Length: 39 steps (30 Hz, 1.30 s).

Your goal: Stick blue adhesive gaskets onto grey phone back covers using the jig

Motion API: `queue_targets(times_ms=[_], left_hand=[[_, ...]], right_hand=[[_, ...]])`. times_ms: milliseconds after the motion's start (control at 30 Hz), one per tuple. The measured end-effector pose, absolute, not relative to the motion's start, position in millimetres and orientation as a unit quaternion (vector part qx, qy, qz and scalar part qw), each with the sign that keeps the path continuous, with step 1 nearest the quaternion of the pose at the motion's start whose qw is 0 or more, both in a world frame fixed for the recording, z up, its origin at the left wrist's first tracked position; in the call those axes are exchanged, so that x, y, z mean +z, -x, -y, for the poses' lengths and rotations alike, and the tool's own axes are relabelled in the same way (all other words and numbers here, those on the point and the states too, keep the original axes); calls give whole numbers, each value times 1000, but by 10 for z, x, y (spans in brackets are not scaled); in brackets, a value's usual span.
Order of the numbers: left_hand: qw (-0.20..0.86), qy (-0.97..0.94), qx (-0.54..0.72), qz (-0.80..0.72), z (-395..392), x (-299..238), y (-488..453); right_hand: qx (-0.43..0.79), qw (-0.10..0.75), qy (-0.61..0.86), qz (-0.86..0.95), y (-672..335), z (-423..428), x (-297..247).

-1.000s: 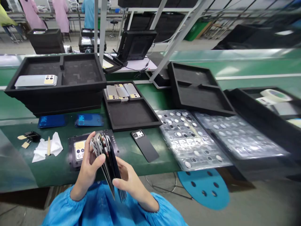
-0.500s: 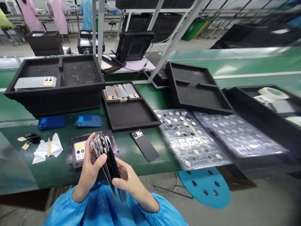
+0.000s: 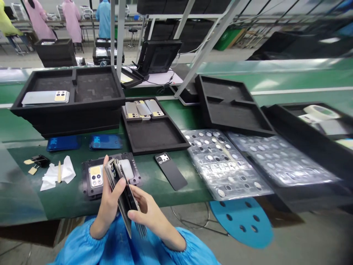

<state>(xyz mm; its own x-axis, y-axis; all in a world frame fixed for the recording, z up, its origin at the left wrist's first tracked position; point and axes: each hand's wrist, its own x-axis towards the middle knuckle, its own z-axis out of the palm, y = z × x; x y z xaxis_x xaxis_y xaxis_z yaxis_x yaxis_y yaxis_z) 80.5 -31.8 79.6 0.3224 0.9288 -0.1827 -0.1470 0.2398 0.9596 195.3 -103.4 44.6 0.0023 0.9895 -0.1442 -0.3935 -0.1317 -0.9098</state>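
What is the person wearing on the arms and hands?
The left sleeve and right sleeve are bright blue, loose, with gathered elastic cuffs at the wrists. The left hand and right hand are bare: no gloves, no ring or watch visible.

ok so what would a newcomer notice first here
The stack of phone back covers, gripped between the left hand and right hand at bottom centre. Then the clear blister sheets of small round parts on the green bench to the right, beside black foam trays.
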Motion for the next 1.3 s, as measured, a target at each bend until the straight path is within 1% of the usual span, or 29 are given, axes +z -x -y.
queue_targets(times_ms=[133,267,400,667,900,1300], left_hand=[[670,-429,409,-446,310,795,-797],[711,-346,430,-437,230,857,-800],[756,-288,395,-435,177,972,-789],[726,-368,386,-433,190,964,-799],[643,-476,382,-462,157,992,-773],[663,-457,377,-457,151,971,-777]], right_hand=[[613,564,429,349,-1948,1045,472],[637,560,408,338,-1985,1032,587],[651,558,403,320,-2014,1018,683],[656,541,422,314,-2039,936,644],[644,524,438,345,-2019,770,607],[649,527,418,355,-2019,799,541]])
